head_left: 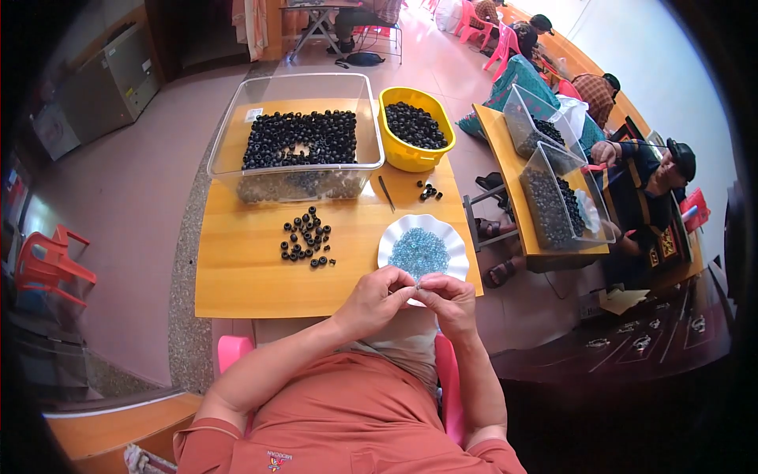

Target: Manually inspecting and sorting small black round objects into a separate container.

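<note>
My left hand (376,299) and my right hand (448,300) meet over the near edge of a white scalloped plate (458,257). Fingertips of both are pinched together around something tiny, too small to make out. Small clear blue beads (420,251) lie heaped in the plate. To the left, a loose group of round black beads (306,235) with holes sits on the wooden table (237,272). A thin dark tool, perhaps tweezers (386,193), lies beyond the plate, beside a few more black pieces (429,191).
Behind these stand a clear plastic bin (229,154) of black beads and a yellow tub (418,160) full of similar pieces. On the right, another table (505,170) carries two clear bins; a person in a dark cap (681,162) sits beyond it. A red chair (54,265) stands left.
</note>
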`<act>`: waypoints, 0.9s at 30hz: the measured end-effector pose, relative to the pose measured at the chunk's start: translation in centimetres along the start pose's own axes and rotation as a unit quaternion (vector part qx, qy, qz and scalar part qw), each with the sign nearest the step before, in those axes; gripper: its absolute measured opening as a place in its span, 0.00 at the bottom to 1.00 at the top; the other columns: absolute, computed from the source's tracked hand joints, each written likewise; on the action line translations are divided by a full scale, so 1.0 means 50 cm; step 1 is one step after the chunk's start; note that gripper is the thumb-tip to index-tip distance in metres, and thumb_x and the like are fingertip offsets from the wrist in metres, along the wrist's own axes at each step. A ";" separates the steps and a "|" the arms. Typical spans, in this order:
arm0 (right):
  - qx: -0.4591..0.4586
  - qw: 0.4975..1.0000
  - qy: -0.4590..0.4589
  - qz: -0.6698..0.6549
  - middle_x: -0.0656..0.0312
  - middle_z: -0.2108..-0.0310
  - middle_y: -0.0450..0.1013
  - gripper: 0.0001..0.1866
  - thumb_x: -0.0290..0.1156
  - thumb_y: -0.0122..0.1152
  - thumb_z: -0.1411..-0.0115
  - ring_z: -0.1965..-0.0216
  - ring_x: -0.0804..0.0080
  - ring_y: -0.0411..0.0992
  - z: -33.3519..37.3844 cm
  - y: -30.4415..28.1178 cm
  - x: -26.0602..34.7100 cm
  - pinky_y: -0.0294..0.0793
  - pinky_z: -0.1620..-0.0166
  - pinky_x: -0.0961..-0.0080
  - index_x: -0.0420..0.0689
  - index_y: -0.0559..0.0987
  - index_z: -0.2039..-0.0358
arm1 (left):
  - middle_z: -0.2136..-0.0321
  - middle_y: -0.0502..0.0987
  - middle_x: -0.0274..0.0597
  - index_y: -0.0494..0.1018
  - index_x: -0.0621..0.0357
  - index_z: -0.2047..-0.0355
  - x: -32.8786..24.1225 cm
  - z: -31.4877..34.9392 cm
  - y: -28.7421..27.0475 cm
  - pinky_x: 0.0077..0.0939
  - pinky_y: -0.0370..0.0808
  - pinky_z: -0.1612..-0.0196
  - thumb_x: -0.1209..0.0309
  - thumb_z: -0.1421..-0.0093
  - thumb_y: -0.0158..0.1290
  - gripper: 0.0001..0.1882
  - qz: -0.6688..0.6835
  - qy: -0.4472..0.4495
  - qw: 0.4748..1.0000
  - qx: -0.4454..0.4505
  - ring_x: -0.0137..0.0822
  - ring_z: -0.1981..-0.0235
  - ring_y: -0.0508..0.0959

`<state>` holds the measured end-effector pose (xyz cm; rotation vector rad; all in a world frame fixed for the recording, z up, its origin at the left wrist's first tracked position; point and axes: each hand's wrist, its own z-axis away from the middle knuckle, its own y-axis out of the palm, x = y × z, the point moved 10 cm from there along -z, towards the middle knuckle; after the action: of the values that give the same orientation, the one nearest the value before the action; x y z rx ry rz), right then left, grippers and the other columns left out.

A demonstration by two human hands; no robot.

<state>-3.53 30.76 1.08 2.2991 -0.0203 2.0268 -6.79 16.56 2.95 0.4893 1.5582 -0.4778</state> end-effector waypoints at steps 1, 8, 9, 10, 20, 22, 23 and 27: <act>0.000 1.000 0.000 0.000 0.56 0.62 0.76 0.09 0.15 0.64 0.45 0.61 0.71 0.76 0.001 -0.002 -0.004 0.79 0.55 0.75 0.35 0.81 0.63 | 0.69 0.78 0.37 0.74 0.65 0.62 0.002 -0.001 0.000 0.20 0.76 0.64 0.71 0.36 0.53 0.09 0.000 0.000 1.000 0.000 0.24 0.68 0.77; -0.009 0.998 -0.051 0.028 0.57 0.61 0.75 0.09 0.12 0.64 0.47 0.59 0.74 0.74 -0.003 0.002 0.026 0.75 0.56 0.78 0.36 0.81 0.66 | 0.70 0.78 0.40 0.73 0.67 0.62 0.018 -0.010 0.001 0.22 0.77 0.67 0.71 0.37 0.53 0.09 0.011 -0.031 0.999 -0.002 0.27 0.71 0.79; -0.014 0.998 -0.062 0.029 0.57 0.61 0.74 0.09 0.11 0.64 0.48 0.60 0.74 0.73 -0.003 0.001 0.032 0.74 0.56 0.79 0.36 0.81 0.66 | 0.69 0.77 0.36 0.73 0.66 0.61 0.021 -0.011 0.005 0.20 0.77 0.65 0.70 0.36 0.53 0.10 0.012 -0.042 0.999 0.009 0.25 0.69 0.77; -0.014 0.998 -0.062 0.029 0.57 0.61 0.74 0.09 0.11 0.64 0.48 0.60 0.74 0.73 -0.003 0.000 0.032 0.74 0.56 0.79 0.36 0.81 0.66 | 0.69 0.77 0.36 0.73 0.66 0.61 0.020 -0.013 0.005 0.20 0.77 0.65 0.70 0.36 0.53 0.10 0.012 -0.042 0.999 0.010 0.25 0.69 0.77; -0.039 0.995 -0.073 0.052 0.58 0.63 0.75 0.06 0.16 0.64 0.46 0.62 0.74 0.73 -0.008 -0.014 0.037 0.75 0.59 0.78 0.36 0.80 0.66 | 0.68 0.77 0.39 0.73 0.67 0.61 0.013 -0.022 0.016 0.21 0.78 0.65 0.69 0.36 0.54 0.11 -0.016 -0.042 0.999 0.024 0.26 0.68 0.77; -0.059 0.995 -0.074 0.045 0.59 0.65 0.75 0.05 0.20 0.64 0.45 0.64 0.74 0.73 -0.008 -0.019 0.040 0.74 0.61 0.78 0.36 0.79 0.67 | 0.69 0.77 0.40 0.74 0.67 0.62 0.016 -0.025 0.015 0.22 0.77 0.65 0.69 0.37 0.54 0.11 -0.016 -0.050 0.998 0.020 0.27 0.68 0.78; -0.061 0.997 -0.053 0.020 0.59 0.65 0.75 0.06 0.20 0.63 0.44 0.64 0.74 0.74 -0.009 -0.020 0.034 0.74 0.60 0.77 0.35 0.78 0.65 | 0.69 0.77 0.43 0.75 0.66 0.63 0.004 -0.029 0.010 0.26 0.77 0.65 0.69 0.38 0.54 0.10 -0.085 -0.008 0.996 0.009 0.31 0.69 0.78; -0.074 0.997 -0.017 -0.012 0.59 0.65 0.74 0.07 0.20 0.59 0.41 0.63 0.72 0.75 -0.007 -0.027 0.019 0.76 0.59 0.77 0.34 0.77 0.61 | 0.71 0.76 0.50 0.76 0.63 0.67 -0.025 -0.035 0.007 0.35 0.74 0.64 0.68 0.41 0.56 0.09 -0.216 0.079 0.973 -0.024 0.44 0.69 0.78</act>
<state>-3.65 32.18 2.01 2.2314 -0.1397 1.9057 -7.99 17.82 4.28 0.1488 1.8329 -0.7443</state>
